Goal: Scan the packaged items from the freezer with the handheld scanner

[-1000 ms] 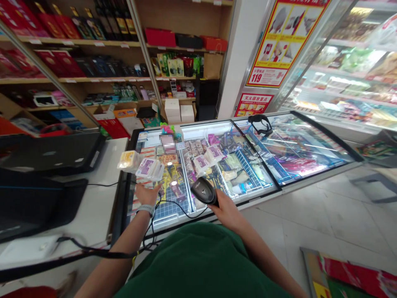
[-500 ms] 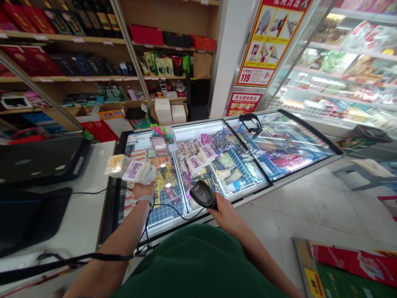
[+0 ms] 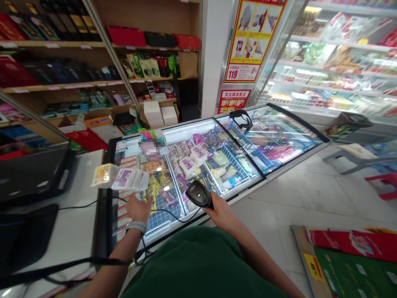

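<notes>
Currently scanner [image 3: 197,193] sits at center of frame, just below the middle, above the freezer's near edge; black, smooth plastic, rounded oval head pointing upper left. Right hand [image 3: 221,210] clamped on its handle, fingers wrapped around, forearm running in diagonally from lower right. Thin black cable [image 3: 176,217] curves left from the handle, over the glass.

Left hand [image 3: 138,209] at left of center, forearm up from lower left, fingers apart, thumb off to the right, nothing gripped. Fingertips just below the purple-label packs [image 3: 130,179]; contact or not, cannot tell. Packs are boxy, clear plastic, glossy, side by side. Yellow-label pack [image 3: 104,175] next to them at left, rounded corners, same see-through plastic. Pale wristband [image 3: 136,226] on left wrist.

More purple-label packs [image 3: 192,159] near center, lying on the freezer [image 3: 104,217]: flat glass top, black frame, wire baskets and bagged goods underneath. Black strap item [image 3: 243,119] on the glass, upper right of center, looped.

Counter [image 3: 77,215] at left, pale, flat. Green shirt [image 3: 198,265], soft folds, bottom center. Glossy red-yellow poster [image 3: 248,41] at top, right of center.
</notes>
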Tool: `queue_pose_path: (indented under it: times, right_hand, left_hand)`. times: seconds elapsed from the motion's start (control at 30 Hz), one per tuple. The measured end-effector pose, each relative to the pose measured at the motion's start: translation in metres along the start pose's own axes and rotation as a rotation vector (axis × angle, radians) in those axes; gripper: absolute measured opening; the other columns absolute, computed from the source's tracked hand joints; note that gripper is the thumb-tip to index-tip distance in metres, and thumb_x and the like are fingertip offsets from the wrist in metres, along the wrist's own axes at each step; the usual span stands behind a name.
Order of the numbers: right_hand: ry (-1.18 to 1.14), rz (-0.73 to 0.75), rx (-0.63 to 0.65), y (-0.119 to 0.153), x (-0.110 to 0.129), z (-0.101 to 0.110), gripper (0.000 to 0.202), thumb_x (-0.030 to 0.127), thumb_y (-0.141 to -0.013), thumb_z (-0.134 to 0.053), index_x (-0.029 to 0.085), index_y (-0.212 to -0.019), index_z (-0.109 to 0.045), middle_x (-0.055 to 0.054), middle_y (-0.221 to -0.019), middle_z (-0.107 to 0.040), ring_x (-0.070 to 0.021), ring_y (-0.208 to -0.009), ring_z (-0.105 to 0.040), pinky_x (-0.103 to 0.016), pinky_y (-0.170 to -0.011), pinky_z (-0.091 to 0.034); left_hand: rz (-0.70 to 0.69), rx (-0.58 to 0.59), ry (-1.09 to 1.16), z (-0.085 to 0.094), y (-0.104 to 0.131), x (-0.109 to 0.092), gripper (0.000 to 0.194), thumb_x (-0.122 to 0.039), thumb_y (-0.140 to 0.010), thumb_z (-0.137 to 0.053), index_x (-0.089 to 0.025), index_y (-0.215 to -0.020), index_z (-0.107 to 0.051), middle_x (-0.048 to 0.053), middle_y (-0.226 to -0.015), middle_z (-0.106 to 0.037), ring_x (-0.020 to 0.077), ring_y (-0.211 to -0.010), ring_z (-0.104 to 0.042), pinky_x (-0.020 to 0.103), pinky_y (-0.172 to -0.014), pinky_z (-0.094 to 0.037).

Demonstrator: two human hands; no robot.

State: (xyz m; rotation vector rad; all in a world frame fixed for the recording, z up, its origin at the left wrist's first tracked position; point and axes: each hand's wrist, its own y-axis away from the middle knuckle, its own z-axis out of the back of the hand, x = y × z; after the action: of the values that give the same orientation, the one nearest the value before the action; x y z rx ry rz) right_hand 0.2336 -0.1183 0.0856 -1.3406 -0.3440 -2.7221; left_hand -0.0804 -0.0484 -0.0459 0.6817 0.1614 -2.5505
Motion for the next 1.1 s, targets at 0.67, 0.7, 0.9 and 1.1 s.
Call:
queue_pose_path:
  times: [0.67,0.7,0.9,1.1]
  right_hand:
    - [-0.091,-0.115,-0.194,0.028,-0.035,0.005,0.026,0.013,-0.078,-0.061,0.018,-0.103,-0.054,-0.008,-0.105,-0.062,-0.024,-0.101,-0.058,-0.033,-0.087,-0.043]
    - [-0.088,-0.116,-0.201,0.029,-0.037,0.004,0.026,0.014,-0.078,-0.061,0.018,-0.103,-0.054,-0.008,-0.105,-0.063,-0.024,-0.101,-0.058,-0.033,-0.087,-0.043]
    - [-0.117,-0.117,-0.209,0.028,-0.038,0.004,0.025,0.013,-0.078,-0.06,0.018,-0.102,-0.055,-0.008,-0.103,-0.063,-0.0235,-0.099,-0.059,-0.033,-0.086,-0.044]
    - [-0.117,-0.126,-0.182,0.024,-0.032,0.006,0.031,0.014,-0.078,-0.06,0.018,-0.108,-0.054,-0.009,-0.107,-0.064,-0.024,-0.103,-0.059,-0.034,-0.089,-0.043]
  left_hand:
    - [-1.259,0.371,-0.463,-0.033,-0.099,-0.275,0.079,-0.006,-0.071,-0.063,-0.028,-0.143,-0.039,0.011,-0.149,-0.043,0.0321,-0.136,-0.035,0.05,-0.099,-0.04]
    - [-1.283,0.394,-0.489,-0.037,-0.1,-0.281,0.079,-0.006,-0.071,-0.064,-0.029,-0.142,-0.04,0.011,-0.149,-0.044,0.0321,-0.137,-0.035,0.05,-0.099,-0.04]
    - [-1.337,0.462,-0.567,-0.045,-0.107,-0.294,0.059,-0.013,-0.073,-0.066,-0.027,-0.129,-0.054,0.012,-0.138,-0.055,0.0298,-0.132,-0.041,0.046,-0.097,-0.037]
    - [-1.266,0.396,-0.52,-0.031,-0.112,-0.273,0.06,-0.018,-0.066,-0.071,-0.024,-0.124,-0.057,0.012,-0.126,-0.063,0.0299,-0.12,-0.05,0.046,-0.098,-0.031]
